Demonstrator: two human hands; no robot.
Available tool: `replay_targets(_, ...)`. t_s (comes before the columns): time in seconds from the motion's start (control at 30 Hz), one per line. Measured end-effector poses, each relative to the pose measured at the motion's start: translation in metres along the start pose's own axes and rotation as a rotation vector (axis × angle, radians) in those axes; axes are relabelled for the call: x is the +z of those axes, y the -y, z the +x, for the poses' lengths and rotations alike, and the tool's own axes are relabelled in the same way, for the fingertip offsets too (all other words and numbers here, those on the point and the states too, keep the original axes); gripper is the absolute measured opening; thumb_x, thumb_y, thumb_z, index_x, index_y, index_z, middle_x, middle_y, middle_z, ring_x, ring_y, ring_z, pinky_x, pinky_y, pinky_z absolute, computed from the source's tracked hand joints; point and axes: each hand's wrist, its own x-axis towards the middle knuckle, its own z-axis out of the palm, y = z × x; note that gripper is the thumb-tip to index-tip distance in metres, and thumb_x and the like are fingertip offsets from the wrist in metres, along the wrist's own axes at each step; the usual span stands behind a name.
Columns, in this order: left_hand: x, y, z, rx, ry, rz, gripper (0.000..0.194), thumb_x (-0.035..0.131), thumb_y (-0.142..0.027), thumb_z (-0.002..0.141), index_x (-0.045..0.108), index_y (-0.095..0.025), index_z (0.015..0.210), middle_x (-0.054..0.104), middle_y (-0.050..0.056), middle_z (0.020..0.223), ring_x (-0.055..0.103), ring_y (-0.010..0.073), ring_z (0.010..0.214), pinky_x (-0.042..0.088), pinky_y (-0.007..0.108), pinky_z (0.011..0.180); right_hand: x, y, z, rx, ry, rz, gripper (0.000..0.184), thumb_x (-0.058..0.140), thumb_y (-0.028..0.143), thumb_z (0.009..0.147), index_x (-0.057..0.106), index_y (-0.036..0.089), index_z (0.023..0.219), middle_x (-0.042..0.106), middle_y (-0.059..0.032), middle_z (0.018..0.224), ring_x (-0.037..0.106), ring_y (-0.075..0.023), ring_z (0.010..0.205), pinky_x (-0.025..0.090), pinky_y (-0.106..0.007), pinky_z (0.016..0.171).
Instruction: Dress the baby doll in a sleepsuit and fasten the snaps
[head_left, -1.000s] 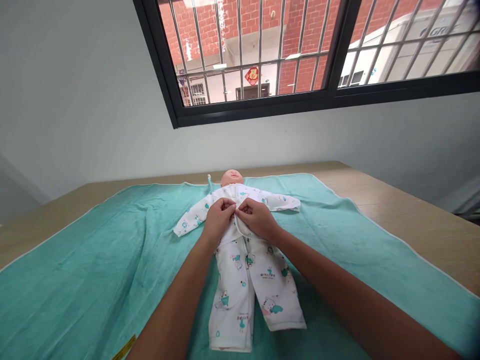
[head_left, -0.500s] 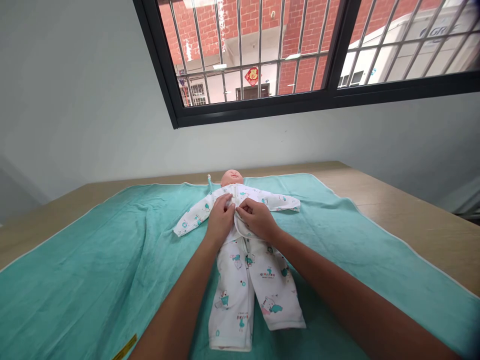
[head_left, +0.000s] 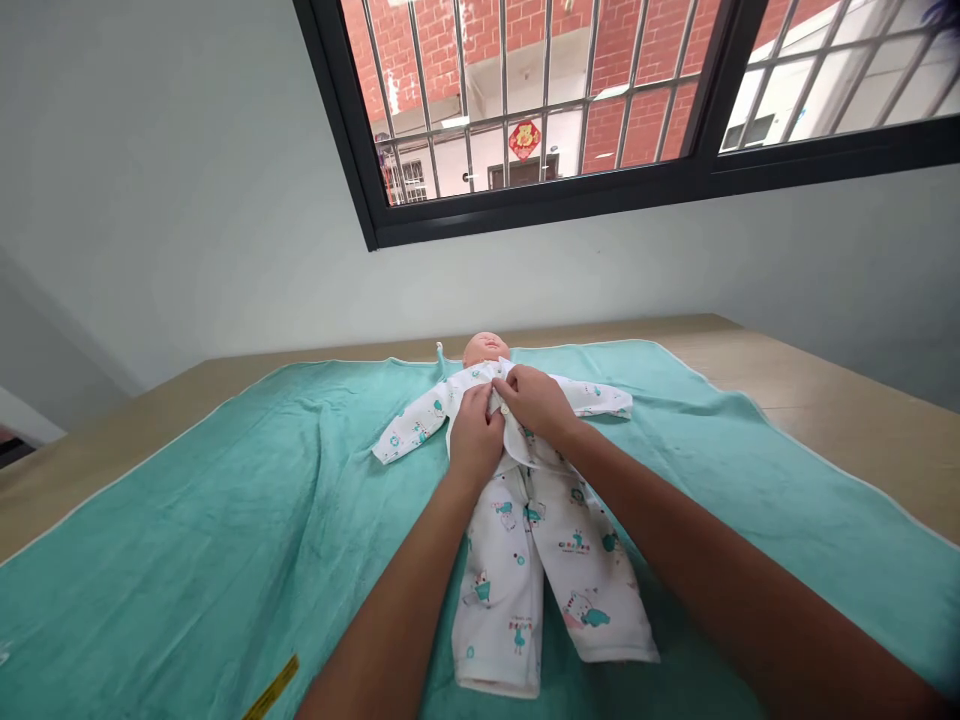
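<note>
So there's a baby doll (head_left: 486, 347) lying face up on a teal blanket (head_left: 187, 520), head at the far edge near the wall, legs toward the camera. It's got a white printed top (head_left: 412, 428) on, sleeves spread out to both sides, and matching white trousers (head_left: 499, 600) with the legs a bit apart.

Both hands are on the chest. The right hand (head_left: 536, 400) has its fingers clamped on the front of the top just below the collar. The left hand (head_left: 477, 440) is right beside it, fingers touching the front edge, but I can't tell if they're actually pinched shut on the cloth. One front flap hangs loose below the hands.

Writing-wise: the trousers have little cartoon animals plus some tiny lettering, too small to read for sure. There's a yellow label (head_left: 271, 690) at the bottom left on the blanket, marks not legible either. Outside the barred window (head_left: 540, 205), a red diamond sign (head_left: 524, 139) has a gold design on it. The blanket covers most of a light wood tabletop (head_left: 862, 430).
</note>
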Motion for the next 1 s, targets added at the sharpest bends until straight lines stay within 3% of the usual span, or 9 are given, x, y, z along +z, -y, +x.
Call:
replay_targets(0.1, -0.001, 0.002, 0.001, -0.02, -0.01, -0.008, 0.039, 0.046, -0.013, 0.08, 0.059, -0.02, 0.117, 0.056, 0.01, 0.123, 0.05, 0.0228, 0.116, 0.038, 0.037, 0.102, 0.001, 0.003, 0.016, -0.006, 0.14, -0.081, 0.042, 0.048, 0.041, 0.087, 0.048, 0.02, 0.051, 0.057, -0.0064, 0.056, 0.047, -0.0166, 0.054, 0.027, -0.03, 0.055)
replay_targets(0.23, -0.004, 0.006, 0.004, -0.017, -0.022, -0.01, 0.033, 0.04, -0.015, 0.085, 0.062, -0.018, 0.11, 0.056, 0.01, 0.117, 0.05, 0.0208, 0.114, 0.036, 0.035, 0.104, 0.001, 0.003, 0.023, -0.036, 0.159, -0.076, 0.038, 0.048, 0.031, 0.085, 0.046, 0.02, 0.048, 0.057, -0.0061, 0.055, 0.047, -0.0158, 0.055, 0.025, -0.029, 0.054)
replay_targets(0.43, 0.0, 0.003, 0.018, -0.107, -0.013, 0.061, 0.031, 0.04, -0.028, 0.091, 0.063, -0.02, 0.11, 0.056, 0.011, 0.114, 0.053, 0.0227, 0.109, 0.038, 0.036, 0.098, -0.004, -0.009, 0.023, -0.019, 0.228, 0.135, 0.031, 0.048, 0.032, 0.081, 0.049, 0.019, 0.053, 0.057, -0.0024, 0.059, 0.047, -0.0139, 0.06, 0.029, -0.027, 0.055)
replay_targets(0.57, 0.004, 0.0, 0.032, -0.174, -0.037, 0.111, 0.022, 0.051, -0.034, 0.086, 0.068, -0.022, 0.092, 0.064, 0.009, 0.102, 0.056, 0.0238, 0.099, 0.039, 0.036, 0.091, -0.006, -0.02, 0.023, 0.021, 0.292, 0.3, 0.027, 0.052, 0.033, 0.078, 0.05, 0.018, 0.055, 0.052, 0.0007, 0.057, 0.043, -0.0114, 0.056, 0.029, -0.025, 0.051)
replay_targets(0.77, 0.003, -0.003, 0.038, -0.136, -0.006, 0.112, 0.015, 0.058, -0.032, 0.08, 0.07, -0.022, 0.078, 0.068, 0.005, 0.088, 0.058, 0.0208, 0.085, 0.04, 0.031, 0.077, -0.013, -0.035, 0.023, 0.181, 0.459, 0.662, 0.024, 0.06, 0.041, 0.077, 0.061, 0.018, 0.071, 0.051, 0.001, 0.058, 0.042, -0.0091, 0.051, 0.033, -0.022, 0.048)
replay_targets(1.0, -0.005, -0.012, 0.038, -0.256, 0.019, 0.079, 0.01, 0.061, -0.025, 0.072, 0.064, -0.019, 0.065, 0.065, 0.002, 0.067, 0.056, 0.0154, 0.064, 0.039, 0.028, 0.062, -0.011, -0.037, 0.023, 0.217, 0.441, 0.767, 0.032, 0.065, 0.047, 0.074, 0.06, 0.016, 0.067, 0.053, -0.0004, 0.058, 0.041, -0.008, 0.05, 0.032, -0.022, 0.046)
